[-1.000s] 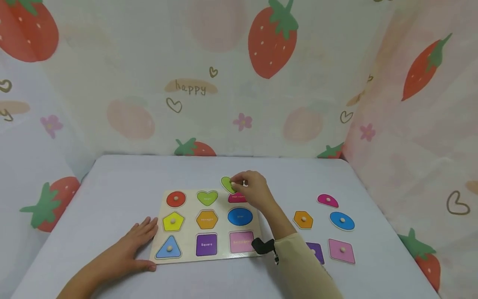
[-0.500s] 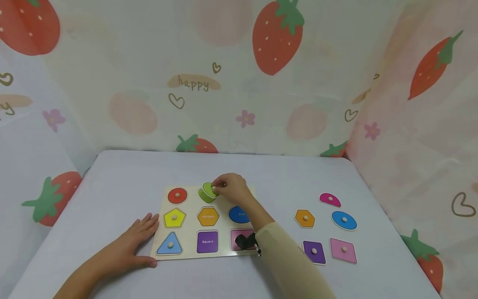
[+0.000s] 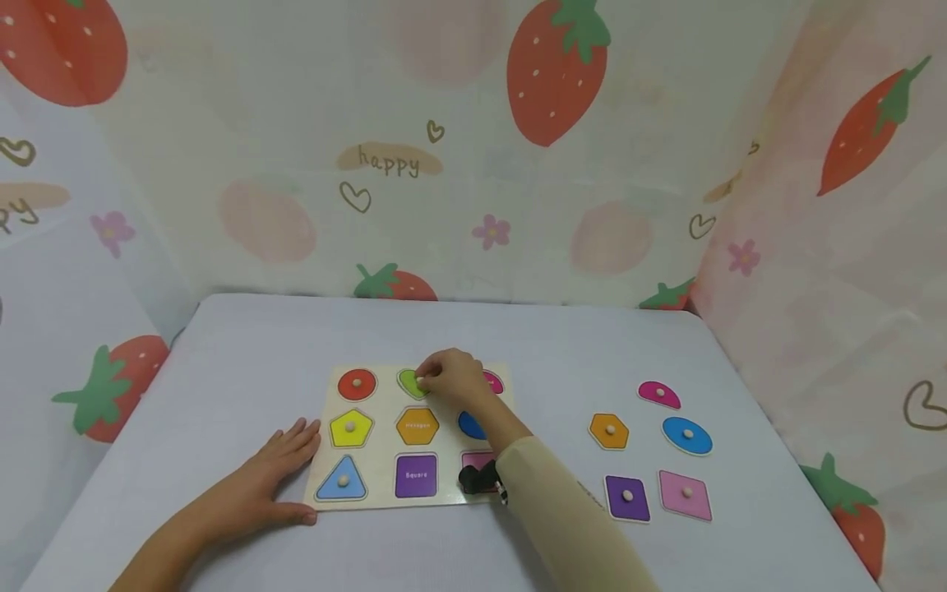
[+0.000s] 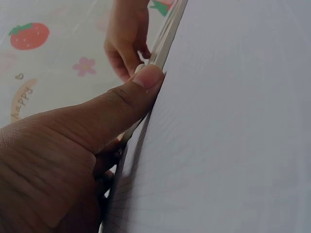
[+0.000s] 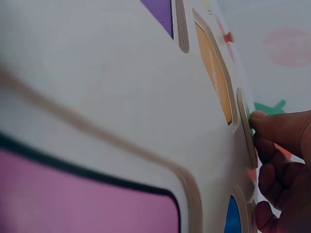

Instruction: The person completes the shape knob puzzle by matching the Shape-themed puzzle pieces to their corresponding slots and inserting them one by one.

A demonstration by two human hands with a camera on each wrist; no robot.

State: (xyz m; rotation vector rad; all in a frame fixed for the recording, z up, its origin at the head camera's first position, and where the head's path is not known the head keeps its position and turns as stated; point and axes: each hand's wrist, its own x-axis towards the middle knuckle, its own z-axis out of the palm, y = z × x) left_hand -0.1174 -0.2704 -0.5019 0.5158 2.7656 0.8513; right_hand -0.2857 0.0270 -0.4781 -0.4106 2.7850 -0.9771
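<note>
In the head view, my right hand (image 3: 455, 380) pinches the knob of a green heart puzzle piece (image 3: 407, 381) over the heart recess in the top row of a wooden shape board (image 3: 386, 396). The right wrist view shows the heart piece (image 5: 246, 128) edge-on, close against the board, with thumb and fingers at its knob. My left hand (image 3: 262, 479) lies along the board's left edge, fingers spread and thumb (image 4: 146, 77) at the near left corner. A red circle (image 3: 357, 376), yellow pentagon (image 3: 351, 416) and light blue triangle (image 3: 343, 493) with knobs sit in the left column.
Right of the board lie loose knobbed pieces: a magenta half circle (image 3: 653, 388), orange hexagon (image 3: 609, 441), blue oval (image 3: 676, 427), purple square (image 3: 627, 511) and pink rectangle (image 3: 695, 493). The right sleeve (image 3: 570, 510) passes over the board's right side. Strawberry-print cloth (image 3: 503, 329) hangs behind.
My right hand has carried the heart piece leftward from above the half-circle recess and lowered it onto the heart recess. The left hand stays at the board's edge.
</note>
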